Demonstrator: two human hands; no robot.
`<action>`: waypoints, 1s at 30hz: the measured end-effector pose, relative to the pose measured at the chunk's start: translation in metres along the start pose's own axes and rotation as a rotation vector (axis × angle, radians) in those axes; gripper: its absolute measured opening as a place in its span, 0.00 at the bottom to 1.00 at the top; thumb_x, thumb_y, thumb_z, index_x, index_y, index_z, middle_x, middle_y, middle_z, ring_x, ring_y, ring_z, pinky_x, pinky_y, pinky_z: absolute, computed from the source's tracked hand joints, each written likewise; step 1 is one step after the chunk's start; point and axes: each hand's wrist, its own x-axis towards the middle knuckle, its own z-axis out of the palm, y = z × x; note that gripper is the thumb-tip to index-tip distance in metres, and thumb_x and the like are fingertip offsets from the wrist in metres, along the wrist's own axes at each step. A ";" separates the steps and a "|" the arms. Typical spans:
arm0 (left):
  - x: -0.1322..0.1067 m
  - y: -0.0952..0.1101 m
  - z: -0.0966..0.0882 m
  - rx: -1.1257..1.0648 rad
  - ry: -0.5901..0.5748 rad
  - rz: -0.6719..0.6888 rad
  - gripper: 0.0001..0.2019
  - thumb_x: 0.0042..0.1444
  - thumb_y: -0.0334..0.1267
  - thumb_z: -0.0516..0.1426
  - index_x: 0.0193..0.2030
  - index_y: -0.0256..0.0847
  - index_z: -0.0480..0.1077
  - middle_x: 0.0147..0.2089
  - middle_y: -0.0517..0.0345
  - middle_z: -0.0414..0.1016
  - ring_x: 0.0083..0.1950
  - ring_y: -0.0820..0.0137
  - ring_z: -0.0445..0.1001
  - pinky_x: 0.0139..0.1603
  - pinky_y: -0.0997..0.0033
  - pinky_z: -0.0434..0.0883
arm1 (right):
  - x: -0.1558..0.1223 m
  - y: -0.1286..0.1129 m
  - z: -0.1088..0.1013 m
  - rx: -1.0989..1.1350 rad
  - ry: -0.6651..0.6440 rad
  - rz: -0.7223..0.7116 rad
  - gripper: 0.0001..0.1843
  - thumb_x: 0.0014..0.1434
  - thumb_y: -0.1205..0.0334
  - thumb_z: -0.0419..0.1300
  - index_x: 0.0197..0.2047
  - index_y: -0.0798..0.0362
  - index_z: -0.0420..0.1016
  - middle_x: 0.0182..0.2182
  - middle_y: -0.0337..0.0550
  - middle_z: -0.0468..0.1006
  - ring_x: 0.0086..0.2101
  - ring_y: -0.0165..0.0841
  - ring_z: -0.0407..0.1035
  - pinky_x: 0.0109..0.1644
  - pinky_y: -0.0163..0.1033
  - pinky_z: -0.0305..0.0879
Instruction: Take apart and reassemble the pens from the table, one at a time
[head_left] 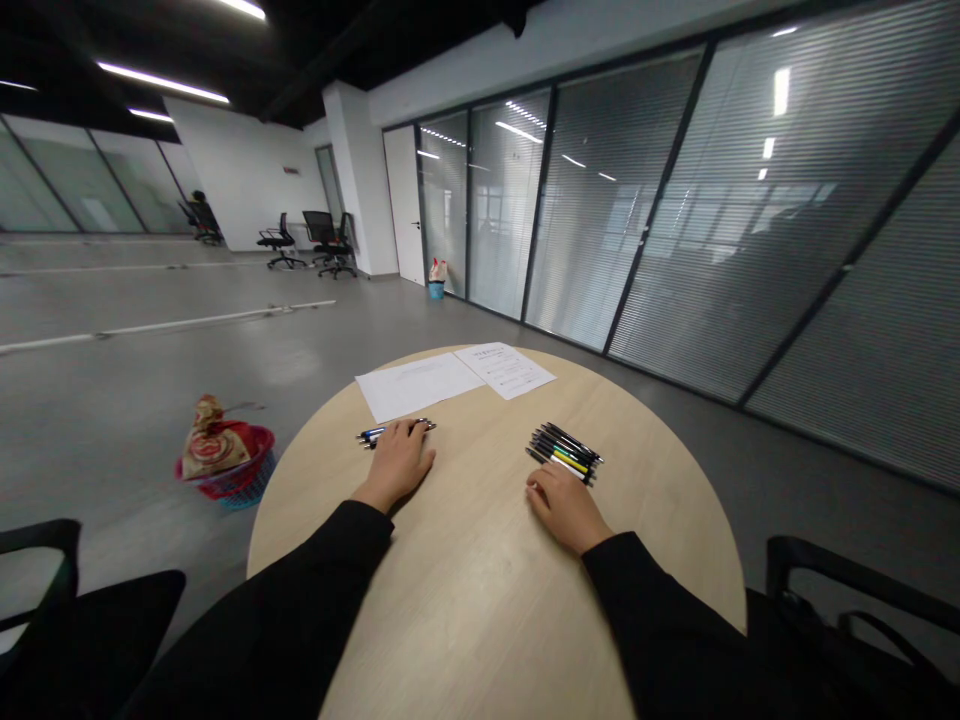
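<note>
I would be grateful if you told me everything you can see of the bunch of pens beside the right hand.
The bunch of pens is a tight group of slim pens lying flat, side by side, slanting across the pale wood-grain round table. Most barrels look black, with yellow and white showing on some. The right hand rests just below it; whether they touch, I cannot tell.

Papers [455, 380] on round table [480, 600], pens [395, 433] before them, more pens [564, 453] rightward

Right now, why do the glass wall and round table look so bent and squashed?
In the head view, a wide lens seems to tilt the glass partition and warp the round wooden table; ceiling lights leave glare streaks on the glass.
</note>
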 end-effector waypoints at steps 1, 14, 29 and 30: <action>0.001 -0.002 0.001 0.030 0.007 -0.028 0.24 0.60 0.43 0.56 0.62 0.36 0.66 0.63 0.36 0.66 0.64 0.46 0.60 0.64 0.48 0.57 | 0.000 0.000 0.000 0.001 0.001 0.001 0.05 0.65 0.68 0.57 0.38 0.54 0.74 0.37 0.44 0.76 0.41 0.36 0.68 0.48 0.38 0.62; 0.007 -0.004 -0.004 0.054 -0.128 -0.022 0.16 0.65 0.36 0.50 0.57 0.35 0.68 0.51 0.39 0.71 0.52 0.54 0.69 0.51 0.59 0.65 | 0.000 0.004 0.005 0.016 0.007 0.001 0.05 0.64 0.68 0.57 0.37 0.54 0.74 0.37 0.44 0.76 0.41 0.36 0.68 0.48 0.39 0.62; 0.001 0.019 -0.018 0.177 -0.121 0.115 0.12 0.62 0.25 0.48 0.42 0.31 0.73 0.42 0.40 0.74 0.46 0.55 0.70 0.43 0.60 0.67 | 0.001 0.004 0.005 0.035 0.023 -0.008 0.05 0.64 0.69 0.58 0.37 0.54 0.74 0.37 0.44 0.75 0.41 0.36 0.68 0.48 0.40 0.63; 0.001 0.019 -0.020 0.189 -0.110 0.123 0.11 0.62 0.27 0.50 0.41 0.31 0.74 0.43 0.40 0.74 0.46 0.54 0.70 0.44 0.60 0.67 | 0.001 0.004 0.005 0.038 0.025 -0.012 0.05 0.64 0.69 0.58 0.37 0.54 0.74 0.37 0.44 0.75 0.41 0.37 0.68 0.48 0.40 0.63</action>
